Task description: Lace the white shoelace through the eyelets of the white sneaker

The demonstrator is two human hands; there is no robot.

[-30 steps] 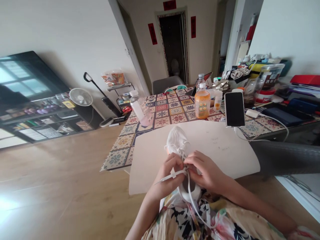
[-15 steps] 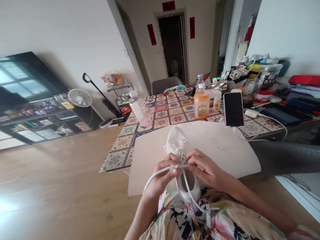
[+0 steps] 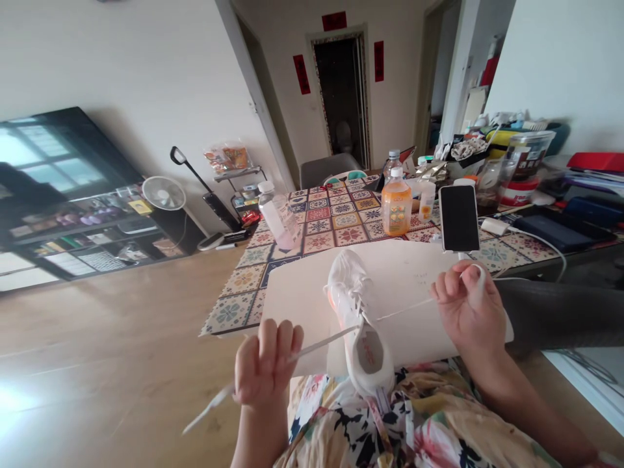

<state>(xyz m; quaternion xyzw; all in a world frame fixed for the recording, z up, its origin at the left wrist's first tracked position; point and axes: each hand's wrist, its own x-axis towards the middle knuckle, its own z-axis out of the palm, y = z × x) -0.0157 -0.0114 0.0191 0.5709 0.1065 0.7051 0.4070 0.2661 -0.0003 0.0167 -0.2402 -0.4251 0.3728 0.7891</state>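
Note:
A white sneaker (image 3: 347,279) lies on a white board (image 3: 297,286), its toe pointing away from me and its opening toward my lap. My left hand (image 3: 267,364), at the lower left of the shoe, is closed round one end of the white shoelace (image 3: 324,340), whose tip hangs out past the fist. Off to the right, my right hand (image 3: 470,305) is raised below the phone and closed on the other lace end. Both lace ends stretch taut from the shoe's upper eyelets out to either side.
Beyond the board is a patterned tablecloth (image 3: 319,225). On it are a pinkish bottle (image 3: 277,218), an orange bottle (image 3: 396,207), an upright phone (image 3: 459,219) on a stand, and a cluttered pile at the right. A fan (image 3: 164,193) stands farther left.
My hands have moved apart from above the shoe, left hand down and left, right hand up and right. The laces are now pulled out sideways, and the shoe opening is uncovered.

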